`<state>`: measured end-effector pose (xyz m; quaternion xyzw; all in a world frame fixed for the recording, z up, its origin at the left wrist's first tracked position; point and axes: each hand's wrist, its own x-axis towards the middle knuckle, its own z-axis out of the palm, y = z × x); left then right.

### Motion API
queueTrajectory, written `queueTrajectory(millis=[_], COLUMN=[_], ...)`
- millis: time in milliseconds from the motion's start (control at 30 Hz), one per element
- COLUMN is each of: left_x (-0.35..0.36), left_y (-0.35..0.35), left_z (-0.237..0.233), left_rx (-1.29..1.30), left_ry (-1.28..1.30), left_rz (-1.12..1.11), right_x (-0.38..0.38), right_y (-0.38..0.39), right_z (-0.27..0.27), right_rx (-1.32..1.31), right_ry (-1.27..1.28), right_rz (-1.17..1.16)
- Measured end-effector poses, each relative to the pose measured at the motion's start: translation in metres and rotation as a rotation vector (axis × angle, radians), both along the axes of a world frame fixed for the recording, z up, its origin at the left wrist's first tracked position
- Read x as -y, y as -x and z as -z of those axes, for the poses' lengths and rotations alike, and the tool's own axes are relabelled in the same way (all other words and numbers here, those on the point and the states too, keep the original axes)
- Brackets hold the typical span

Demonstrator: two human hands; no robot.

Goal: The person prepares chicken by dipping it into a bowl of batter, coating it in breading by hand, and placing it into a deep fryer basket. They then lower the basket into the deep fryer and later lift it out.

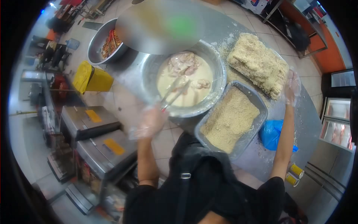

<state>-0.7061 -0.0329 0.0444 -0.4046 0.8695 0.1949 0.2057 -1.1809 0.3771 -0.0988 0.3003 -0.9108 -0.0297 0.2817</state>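
My left hand (152,122), in a clear plastic glove, is closed around metal tongs (174,93). The tongs' tips reach into pale batter (190,98) in a large metal bowl (147,80). Pieces of what looks like raw chicken (182,63) lie in the batter, and a smaller piece (203,84) sits by the tongs. My right hand (293,86), also gloved, grips the right end of a tray heaped with crumb-coated pieces (257,63); its fingertips are partly hidden. Between my arms stands a grey tub (264,114) of breading crumbs (231,121).
A blue plastic bag (272,134) lies right of the tub. Another metal bowl (93,46) holds reddish food. A yellow bin (91,78) and metal equipment with orange labels (100,138) stand left. A blurred patch covers the far table. Yellow cans (296,170) are lower right.
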Motion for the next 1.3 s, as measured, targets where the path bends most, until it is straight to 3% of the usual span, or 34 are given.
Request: queueTrajectory(millis=[67,133,267,333,433,567,667,733,767,833,933,1067,1167,1233,1267,1300], left_x=[0.008,0.005,-0.025,-0.033,-0.033,0.005,0.025,0.033,0.034,0.026,0.03,0.047,0.078,0.08,0.072,0.061], left_y=[-0.015,-0.004,0.031,0.04,0.045,0.039,0.027,0.031,0.038,0.06,0.091,0.096,0.07,0.044,0.035,0.027], left_z=[0.024,0.026,0.02,0.04,0.043,0.046,0.039,0.042,0.044,0.037,0.071,0.069,0.08,0.058,0.039,0.017], left_rx=[-0.084,0.007,-0.052,-0.358,-0.511,-0.419,-0.414,-0.186,-0.19,0.007,0.028,0.011,-0.127,-0.358,-0.355,-0.328], left_ry=[-0.02,0.0,0.083,0.09,0.192,0.073,-0.092,0.016,0.02,-0.064,-0.079,-0.046,-0.023,-0.063,-0.062,-0.037], left_rz=[0.065,0.159,0.364,0.201,0.36,0.424,0.248,0.301,0.295,0.386,0.445,0.536,0.649,0.561,0.564,0.463], right_x=[0.025,0.031,0.032,0.035,0.034,0.032,0.025,0.027,0.031,0.043,0.058,0.054,0.037,0.03,0.034,0.041], right_y=[-0.066,-0.088,-0.12,-0.129,-0.141,-0.155,-0.155,-0.155,-0.154,-0.158,-0.172,-0.172,-0.168,-0.17,-0.175,-0.184], right_z=[-0.041,-0.052,-0.048,-0.047,-0.052,-0.063,-0.056,-0.055,-0.054,-0.051,-0.062,-0.054,-0.041,-0.038,-0.044,-0.054], right_rx=[0.106,0.329,0.291,0.835,0.976,0.873,1.001,0.908,0.906,1.144,1.171,1.08,1.203,1.248,1.248,1.133], right_ry=[0.035,0.585,0.512,1.046,1.121,0.976,1.097,0.832,0.831,1.101,0.939,0.914,1.114,1.187,1.192,1.011], right_rz=[0.104,-0.207,-0.214,-0.265,-0.246,-0.165,-0.172,-0.122,-0.13,-0.257,-0.228,-0.198,-0.218,-0.237,-0.236,-0.157])
